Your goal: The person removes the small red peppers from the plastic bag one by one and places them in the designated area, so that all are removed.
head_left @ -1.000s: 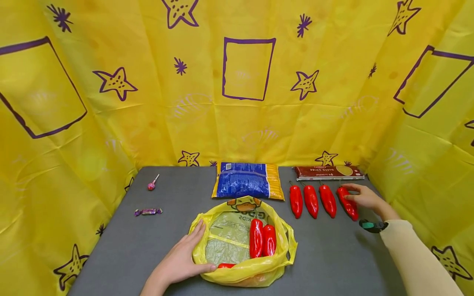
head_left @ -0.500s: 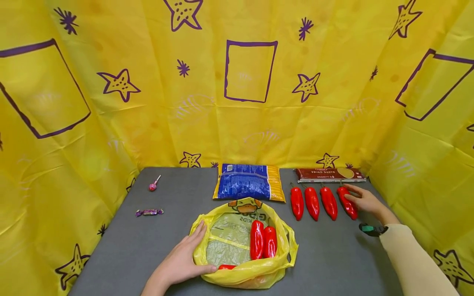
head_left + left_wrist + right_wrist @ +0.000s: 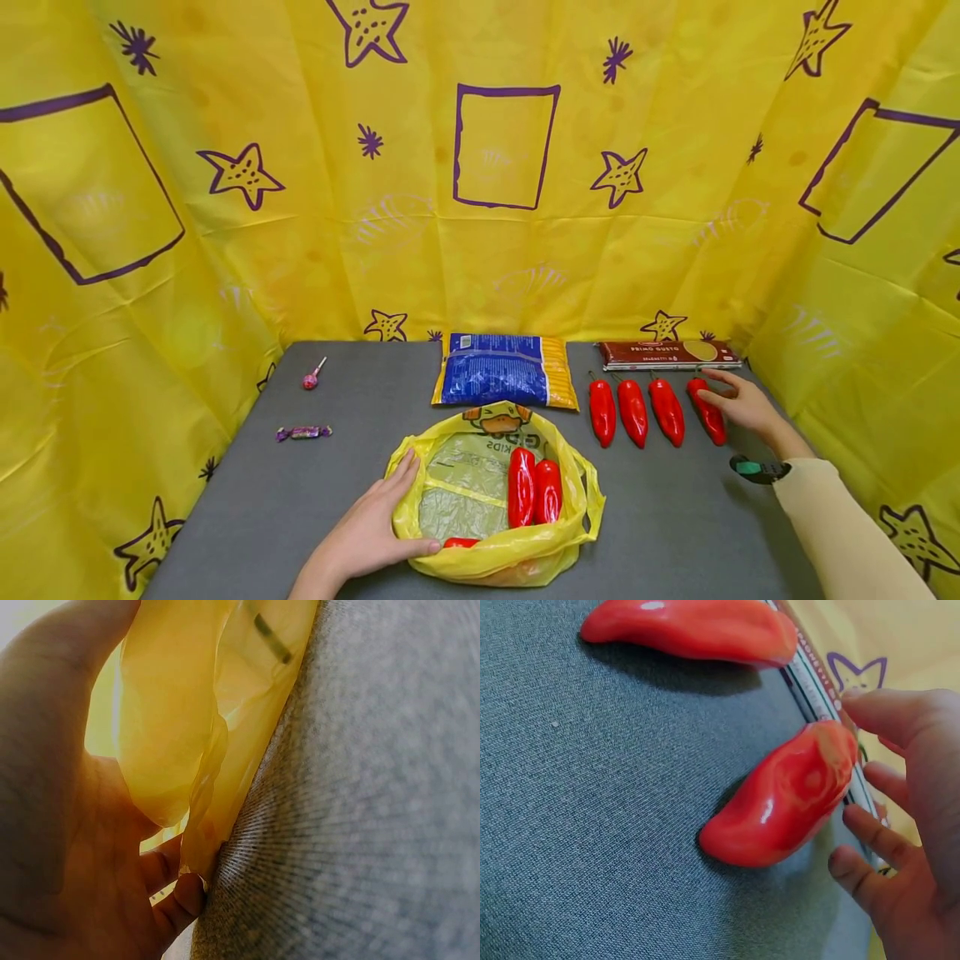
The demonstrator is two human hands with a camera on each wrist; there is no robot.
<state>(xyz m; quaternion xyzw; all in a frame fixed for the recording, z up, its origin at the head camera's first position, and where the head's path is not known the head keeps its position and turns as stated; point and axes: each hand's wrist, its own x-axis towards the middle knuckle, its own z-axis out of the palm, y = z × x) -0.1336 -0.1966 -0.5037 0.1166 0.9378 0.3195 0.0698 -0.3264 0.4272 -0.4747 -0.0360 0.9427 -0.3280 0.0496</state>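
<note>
In the head view my left hand holds the left side of a yellow plastic bag, thumb at the front rim and fingers along the edge. The bag's thin film lies between thumb and fingers in the left wrist view. Two glossy red peppers lean inside the bag at the right; part of another red pepper shows at the front rim. My right hand is at the rightmost red pepper of a row, its parted thumb and fingers around the stem end without gripping.
Several red peppers lie in a row on the grey table. Behind them lies a brown spaghetti pack. A blue and yellow packet lies behind the bag. At left are a lollipop and a purple-wrapped candy.
The rightmost pepper has shifted slightly, with my right hand staying around its stem end. My left hand stays at the bag; the view has tilted a little.
</note>
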